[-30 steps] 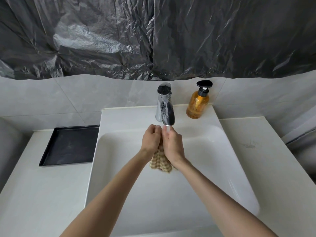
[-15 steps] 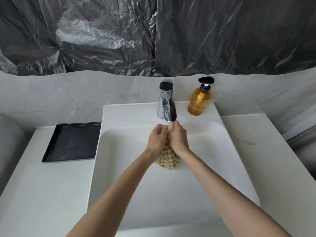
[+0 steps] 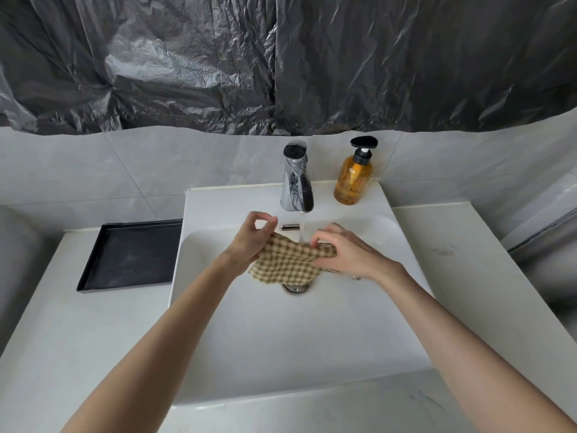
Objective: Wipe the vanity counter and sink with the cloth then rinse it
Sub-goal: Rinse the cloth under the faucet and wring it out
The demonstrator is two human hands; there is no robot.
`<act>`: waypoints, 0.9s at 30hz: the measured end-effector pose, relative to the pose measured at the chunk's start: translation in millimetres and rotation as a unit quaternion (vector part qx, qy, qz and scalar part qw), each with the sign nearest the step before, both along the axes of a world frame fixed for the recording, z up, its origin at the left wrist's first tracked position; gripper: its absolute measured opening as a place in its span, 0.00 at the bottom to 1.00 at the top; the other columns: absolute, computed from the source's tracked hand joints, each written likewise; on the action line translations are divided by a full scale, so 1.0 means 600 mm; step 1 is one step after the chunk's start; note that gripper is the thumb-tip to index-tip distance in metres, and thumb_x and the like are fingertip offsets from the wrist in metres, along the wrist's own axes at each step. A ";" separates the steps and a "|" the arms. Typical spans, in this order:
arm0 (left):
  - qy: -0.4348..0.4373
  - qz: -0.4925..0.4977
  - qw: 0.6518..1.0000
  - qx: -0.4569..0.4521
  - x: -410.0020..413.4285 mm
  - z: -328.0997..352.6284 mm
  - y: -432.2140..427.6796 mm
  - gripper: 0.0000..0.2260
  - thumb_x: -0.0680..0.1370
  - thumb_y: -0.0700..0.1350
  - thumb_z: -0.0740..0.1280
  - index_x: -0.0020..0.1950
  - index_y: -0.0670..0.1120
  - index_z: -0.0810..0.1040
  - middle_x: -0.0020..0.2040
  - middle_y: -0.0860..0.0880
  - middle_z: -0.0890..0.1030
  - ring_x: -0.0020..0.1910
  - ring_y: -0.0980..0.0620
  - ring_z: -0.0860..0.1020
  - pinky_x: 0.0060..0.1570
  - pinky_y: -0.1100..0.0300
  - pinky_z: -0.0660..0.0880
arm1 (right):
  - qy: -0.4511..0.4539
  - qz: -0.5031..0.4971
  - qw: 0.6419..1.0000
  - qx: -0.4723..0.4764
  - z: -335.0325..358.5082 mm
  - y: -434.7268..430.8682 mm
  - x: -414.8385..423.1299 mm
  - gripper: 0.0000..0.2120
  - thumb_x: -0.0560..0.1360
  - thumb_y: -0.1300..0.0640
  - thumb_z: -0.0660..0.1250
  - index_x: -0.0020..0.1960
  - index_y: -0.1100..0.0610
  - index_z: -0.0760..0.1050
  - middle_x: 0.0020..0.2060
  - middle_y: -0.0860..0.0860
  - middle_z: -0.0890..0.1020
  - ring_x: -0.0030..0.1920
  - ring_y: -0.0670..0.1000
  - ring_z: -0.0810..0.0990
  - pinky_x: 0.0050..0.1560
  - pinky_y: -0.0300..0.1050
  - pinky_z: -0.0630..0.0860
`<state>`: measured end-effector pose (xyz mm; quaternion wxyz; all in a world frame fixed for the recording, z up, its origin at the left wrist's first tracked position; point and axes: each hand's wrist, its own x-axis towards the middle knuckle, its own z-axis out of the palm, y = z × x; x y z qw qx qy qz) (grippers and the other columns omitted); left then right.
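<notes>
Left hand [image 3: 249,242] pinches one edge of the checked cloth [image 3: 287,260] and the right hand [image 3: 346,251] grips the opposite edge with curled fingers, so the cloth hangs spread between them over the sink [image 3: 281,339], just above the drain [image 3: 295,288]. Water [image 3: 303,228] runs from the chrome faucet [image 3: 295,179] onto the cloth's top edge. An amber soap bottle [image 3: 352,179] stands right of the faucet; a black tray [image 3: 131,254] lies on the counter [image 3: 62,339] left of the sink

In front of me the white table [image 3: 468,292] carries the sink [image 3: 237,201] in its middle and a black tray [image 3: 134,254] at my left.
</notes>
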<state>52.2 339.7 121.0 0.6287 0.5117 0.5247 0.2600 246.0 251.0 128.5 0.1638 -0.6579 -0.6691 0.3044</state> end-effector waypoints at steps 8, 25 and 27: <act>0.158 -0.214 0.931 0.251 -0.005 -0.013 -0.021 0.13 0.78 0.55 0.63 0.55 0.51 0.81 0.57 0.53 0.79 0.59 0.56 0.73 0.60 0.64 0.66 | 0.073 -0.079 0.990 0.093 0.003 0.003 -0.008 0.09 0.79 0.55 0.62 0.42 0.54 0.77 0.36 0.49 0.80 0.39 0.51 0.76 0.44 0.47 0.71; -0.066 0.031 0.995 0.067 0.063 -0.016 -0.057 0.10 0.80 0.47 0.57 0.41 0.46 0.66 0.36 0.51 0.70 0.38 0.52 0.69 0.37 0.63 0.69 | 0.145 -0.253 0.948 0.126 -0.024 0.043 -0.111 0.13 0.82 0.49 0.53 0.43 0.55 0.65 0.34 0.53 0.78 0.36 0.54 0.75 0.36 0.47 0.67; -0.067 0.018 0.995 0.072 0.068 -0.019 -0.066 0.10 0.80 0.46 0.57 0.40 0.46 0.66 0.36 0.51 0.69 0.37 0.54 0.68 0.39 0.61 0.68 | 0.145 -0.301 0.935 0.121 -0.025 0.061 -0.109 0.13 0.82 0.51 0.53 0.45 0.56 0.70 0.43 0.59 0.82 0.45 0.61 0.78 0.42 0.49 0.71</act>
